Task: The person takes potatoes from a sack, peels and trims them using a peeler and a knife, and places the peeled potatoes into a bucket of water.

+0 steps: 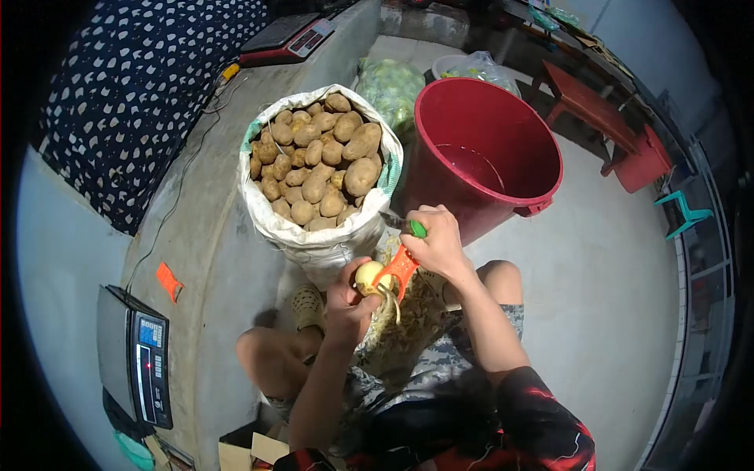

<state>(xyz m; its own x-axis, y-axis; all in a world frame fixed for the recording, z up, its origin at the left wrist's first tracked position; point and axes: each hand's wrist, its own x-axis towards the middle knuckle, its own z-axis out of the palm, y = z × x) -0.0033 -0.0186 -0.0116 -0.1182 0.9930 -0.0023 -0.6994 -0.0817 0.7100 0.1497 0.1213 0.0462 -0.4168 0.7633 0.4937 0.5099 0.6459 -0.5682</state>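
Observation:
In my left hand point(350, 302) is a pale, mostly peeled potato point(372, 276), with the fingers curled round it. My right hand point(434, 242) grips an orange peeler point(402, 271), whose head lies against the potato. A strip of peel point(391, 304) hangs beneath the peeler. The same right hand also has a knife with a green handle point(418, 228) in it, its dark blade pointing left. Just beyond both hands stands a white sack point(314, 239) full of unpeeled potatoes point(314, 161). Peelings point(404, 326) lie heaped on the floor between my legs.
A large red bucket point(483, 184) with some liquid stands right of the sack. Behind are a green bag point(390, 85) and a red bench point(585, 102). On the left ledge are a digital scale point(149, 361) and another orange peeler point(168, 281). A red scale point(290, 43) sits farther back.

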